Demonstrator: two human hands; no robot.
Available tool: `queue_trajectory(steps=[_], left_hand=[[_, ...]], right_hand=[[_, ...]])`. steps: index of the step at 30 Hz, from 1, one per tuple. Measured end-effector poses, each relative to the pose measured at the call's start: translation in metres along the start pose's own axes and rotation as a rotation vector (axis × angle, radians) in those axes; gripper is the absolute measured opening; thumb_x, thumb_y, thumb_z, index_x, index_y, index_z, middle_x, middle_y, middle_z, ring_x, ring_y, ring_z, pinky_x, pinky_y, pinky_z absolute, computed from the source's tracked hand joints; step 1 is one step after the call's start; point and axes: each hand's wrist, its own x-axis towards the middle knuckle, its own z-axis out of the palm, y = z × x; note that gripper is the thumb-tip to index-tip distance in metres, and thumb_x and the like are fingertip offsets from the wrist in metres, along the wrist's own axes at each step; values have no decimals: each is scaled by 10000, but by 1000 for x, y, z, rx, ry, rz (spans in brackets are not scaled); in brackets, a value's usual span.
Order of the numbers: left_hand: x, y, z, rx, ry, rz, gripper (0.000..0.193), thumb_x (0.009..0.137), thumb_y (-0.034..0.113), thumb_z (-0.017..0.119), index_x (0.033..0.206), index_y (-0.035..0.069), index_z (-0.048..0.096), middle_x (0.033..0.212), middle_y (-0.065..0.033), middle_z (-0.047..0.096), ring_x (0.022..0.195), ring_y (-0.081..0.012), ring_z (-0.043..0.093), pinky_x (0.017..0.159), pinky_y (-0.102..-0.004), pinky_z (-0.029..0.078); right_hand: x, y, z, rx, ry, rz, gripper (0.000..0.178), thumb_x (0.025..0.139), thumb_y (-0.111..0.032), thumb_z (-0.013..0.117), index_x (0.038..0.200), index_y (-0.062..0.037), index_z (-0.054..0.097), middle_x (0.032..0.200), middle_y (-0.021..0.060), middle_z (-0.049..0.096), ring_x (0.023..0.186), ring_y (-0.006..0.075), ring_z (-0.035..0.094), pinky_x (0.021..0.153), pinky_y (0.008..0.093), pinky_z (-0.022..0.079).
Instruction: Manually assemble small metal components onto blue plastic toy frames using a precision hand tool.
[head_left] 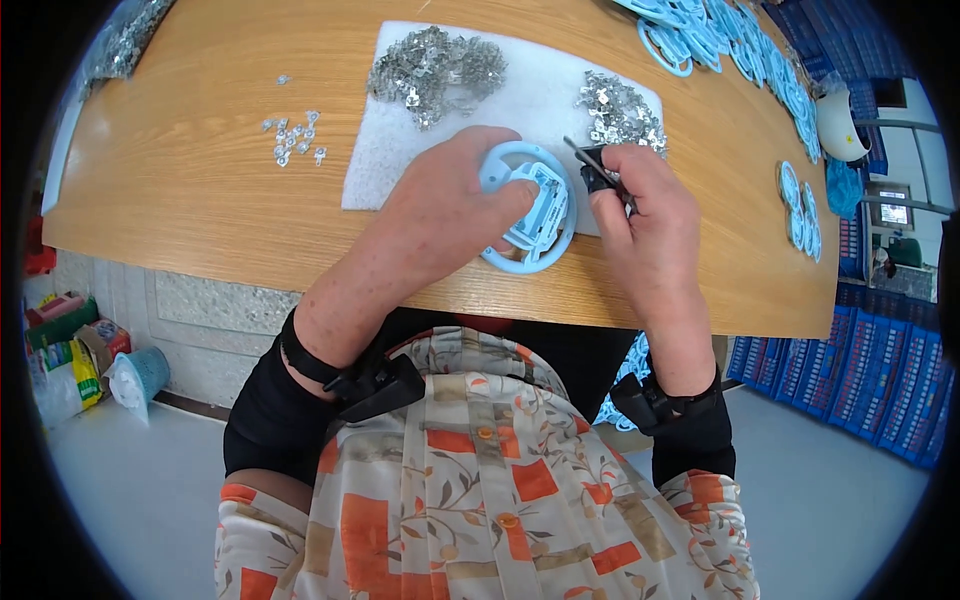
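My left hand grips a light-blue round plastic part above the front edge of the table, with the thumb on its inner edge. Inside its ring sits a rectangular compartment. My right hand, just to the right, is closed around dark tweezers; their thin end points up and left, and black material surrounds them near the fingertips. A white foam sheet lies beyond both hands. On it are a large pile of small metal contacts and a smaller pile of metal contacts near my right hand.
Several loose metal pieces lie left on the wooden table. Light-blue plastic rings are heaped at the far right, with a few more blue parts by the right edge. Blue crates are stacked beyond the table.
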Motion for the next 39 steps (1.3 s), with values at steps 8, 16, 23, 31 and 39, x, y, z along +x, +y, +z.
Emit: queue_trajectory(steps=[8,16,23,31,39], left_hand=[[3,-2,-2,16,-17,-2,492,937,115,626,1347,-94,451,1159,-140,623,939,-179,671,679,-297,634],[8,-12,-5,93,-29,69,493,946,107,624,1363,-77,437,1155,-129,626,936,-172,669,683,-301,635],[-7,14,-7,-233,-103,-49,488,939,104,630,1368,-47,452,1137,-102,650,956,-141,664,763,-279,593],[-21,13,1,223,-80,190,457,947,123,625,1375,17,507,1158,-76,665,1030,-141,639,896,-283,521],[-22,21,4,600,-84,414,383,924,146,570,1281,7,591,1088,-84,668,960,-193,657,875,-323,520]], right_hand=[[-14,-12,13,136,-108,-56,267,763,10,649,1027,-21,677,993,118,615,825,298,649,713,373,529],[-22,-13,8,-13,-171,-40,311,777,-1,631,1087,-28,648,980,136,569,850,304,633,715,381,520],[-29,7,6,448,14,292,291,887,-37,622,1170,26,598,1004,70,608,802,166,599,698,299,508],[-36,10,-3,1201,-326,653,162,996,-81,536,1147,-41,580,856,-49,572,596,1,427,509,153,309],[-37,4,-9,1286,-311,682,196,993,-75,529,1176,-28,580,852,-5,631,573,9,433,486,175,310]])
